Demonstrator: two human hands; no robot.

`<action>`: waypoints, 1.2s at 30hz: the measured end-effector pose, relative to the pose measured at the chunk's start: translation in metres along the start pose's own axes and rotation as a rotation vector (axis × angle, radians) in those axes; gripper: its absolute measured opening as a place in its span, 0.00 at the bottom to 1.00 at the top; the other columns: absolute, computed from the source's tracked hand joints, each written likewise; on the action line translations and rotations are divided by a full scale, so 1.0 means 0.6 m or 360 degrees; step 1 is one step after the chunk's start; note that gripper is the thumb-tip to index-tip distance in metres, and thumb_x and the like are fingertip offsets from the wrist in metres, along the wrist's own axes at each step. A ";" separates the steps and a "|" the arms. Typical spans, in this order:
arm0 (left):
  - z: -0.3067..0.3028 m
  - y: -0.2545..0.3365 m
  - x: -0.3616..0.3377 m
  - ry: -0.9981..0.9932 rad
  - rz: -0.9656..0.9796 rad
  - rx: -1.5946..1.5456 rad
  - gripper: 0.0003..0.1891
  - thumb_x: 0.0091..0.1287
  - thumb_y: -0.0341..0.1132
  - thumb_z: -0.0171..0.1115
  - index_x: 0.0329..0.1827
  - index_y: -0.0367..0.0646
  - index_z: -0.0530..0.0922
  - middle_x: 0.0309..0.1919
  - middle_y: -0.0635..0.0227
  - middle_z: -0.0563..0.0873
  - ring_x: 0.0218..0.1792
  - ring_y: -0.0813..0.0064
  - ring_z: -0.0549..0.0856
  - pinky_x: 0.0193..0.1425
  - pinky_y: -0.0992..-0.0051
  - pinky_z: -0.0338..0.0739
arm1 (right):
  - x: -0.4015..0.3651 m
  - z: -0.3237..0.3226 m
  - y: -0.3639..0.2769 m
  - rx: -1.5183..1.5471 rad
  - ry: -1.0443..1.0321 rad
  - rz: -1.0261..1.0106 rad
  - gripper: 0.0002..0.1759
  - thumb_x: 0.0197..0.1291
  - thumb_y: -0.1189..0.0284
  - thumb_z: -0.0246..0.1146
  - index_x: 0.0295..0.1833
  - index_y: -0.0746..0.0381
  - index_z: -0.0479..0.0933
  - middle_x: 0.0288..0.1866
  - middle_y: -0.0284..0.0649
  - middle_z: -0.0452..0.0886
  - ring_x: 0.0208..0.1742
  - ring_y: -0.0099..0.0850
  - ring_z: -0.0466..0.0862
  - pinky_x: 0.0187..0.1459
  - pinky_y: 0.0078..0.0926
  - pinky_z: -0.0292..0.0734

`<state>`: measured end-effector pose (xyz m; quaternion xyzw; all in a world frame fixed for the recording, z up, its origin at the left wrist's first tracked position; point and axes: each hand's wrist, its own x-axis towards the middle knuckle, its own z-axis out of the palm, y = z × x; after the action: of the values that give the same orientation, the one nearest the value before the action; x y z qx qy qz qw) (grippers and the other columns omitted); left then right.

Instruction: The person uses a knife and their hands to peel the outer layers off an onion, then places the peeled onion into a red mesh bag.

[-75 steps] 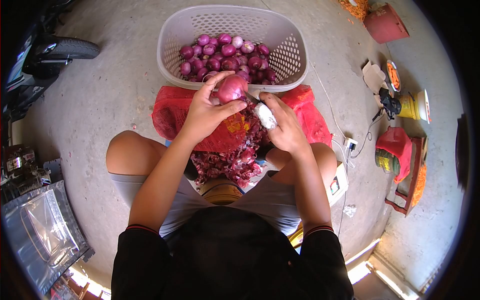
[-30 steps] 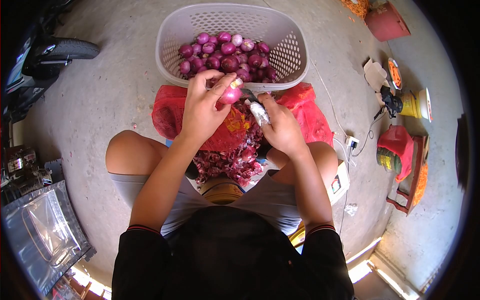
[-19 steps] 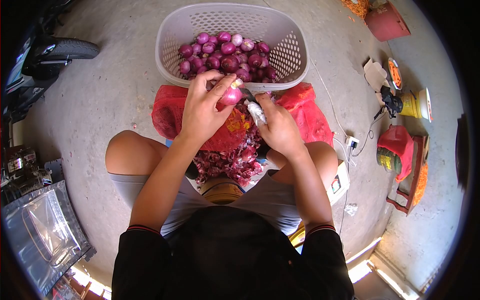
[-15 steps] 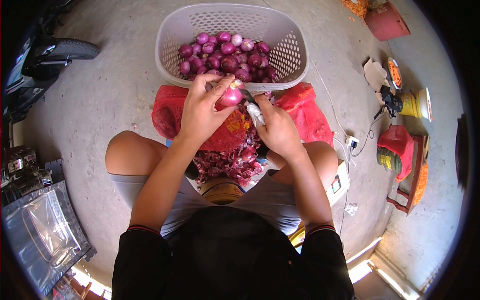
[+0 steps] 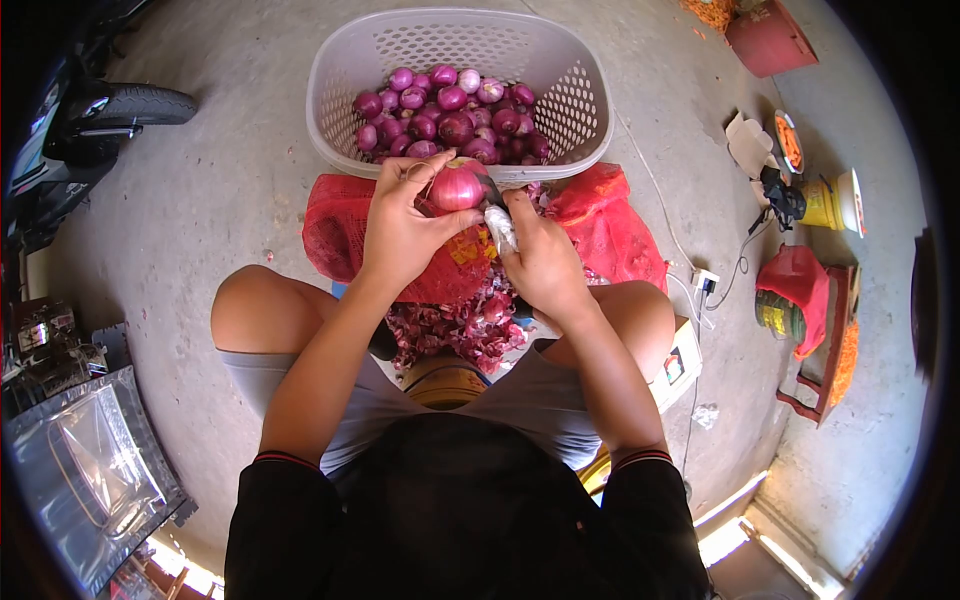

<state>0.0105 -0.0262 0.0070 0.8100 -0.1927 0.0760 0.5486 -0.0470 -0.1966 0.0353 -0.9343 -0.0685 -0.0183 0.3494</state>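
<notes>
My left hand is closed around a red onion, thumb below and fingers above. In my right hand is a knife with a dark blade and a handle wrapped in whitish plastic. Its blade lies against the onion's right side. Just beyond my hands stands a grey plastic basket with many purple onions in it. Beneath my hands a red mesh sack is spread out, and loose onion skins are heaped between my feet.
A motorbike wheel is at the far left. To the right a power strip with cables lies on the floor. Further right are a yellow bucket, a wooden stool and a red tub.
The onion has turned in my left hand, its pale end no longer facing up. My right hand and knife have shifted slightly left.
</notes>
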 end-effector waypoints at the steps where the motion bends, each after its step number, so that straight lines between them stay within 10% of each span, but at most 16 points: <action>1: -0.001 0.002 0.000 -0.0008 -0.0030 -0.0016 0.36 0.41 0.33 0.79 0.58 0.44 0.77 0.45 0.64 0.77 0.47 0.68 0.78 0.55 0.72 0.74 | -0.001 0.002 0.001 0.0008 0.0009 -0.0001 0.24 0.51 0.78 0.59 0.55 0.66 0.63 0.26 0.56 0.77 0.31 0.54 0.80 0.33 0.51 0.73; 17: 0.009 0.015 -0.004 -0.0036 -0.0860 -0.1103 0.27 0.60 0.29 0.68 0.62 0.36 0.70 0.49 0.68 0.81 0.48 0.79 0.81 0.51 0.80 0.77 | -0.003 0.025 -0.012 0.0012 -0.0078 0.0116 0.23 0.52 0.77 0.59 0.54 0.67 0.61 0.27 0.58 0.77 0.29 0.56 0.80 0.31 0.51 0.74; 36: 0.004 0.006 0.007 0.0138 -0.0533 -0.1044 0.28 0.57 0.29 0.71 0.60 0.35 0.71 0.51 0.63 0.79 0.48 0.77 0.81 0.54 0.77 0.77 | -0.002 0.007 0.026 0.0440 0.0303 0.0040 0.25 0.50 0.81 0.57 0.57 0.69 0.69 0.48 0.57 0.79 0.46 0.54 0.80 0.48 0.42 0.75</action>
<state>0.0125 -0.0306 0.0104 0.6075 -0.0483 -0.0464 0.7915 -0.0461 -0.2055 0.0221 -0.8722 -0.0252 -0.0926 0.4797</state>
